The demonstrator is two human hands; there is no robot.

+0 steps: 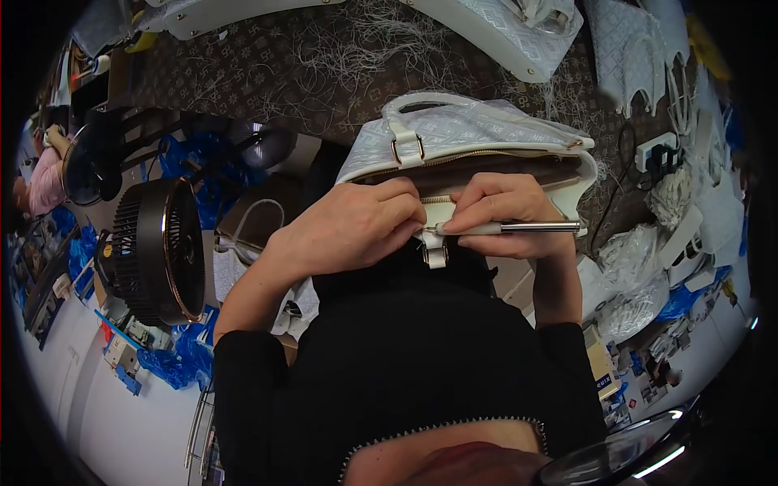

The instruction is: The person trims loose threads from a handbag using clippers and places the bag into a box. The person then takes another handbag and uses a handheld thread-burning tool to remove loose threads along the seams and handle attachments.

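Observation:
A white patterned handbag with a short handle lies at the table edge against my body, its gold zipper open along the top. My left hand is closed, fingertips pinching the near rim of the bag by the strap tab. In my right hand is a slim pen-like tool with a pale front and a silver barrel. Its tip points left, toward my left fingertips, and what it touches is hidden. Just below hangs a white strap tab with a gold buckle.
Loose white threads litter the brown patterned table. More white bag pieces lie at the back. A black fan stands on the left. A power strip and plastic-wrapped items are on the right. Another person's pink sleeve shows far left.

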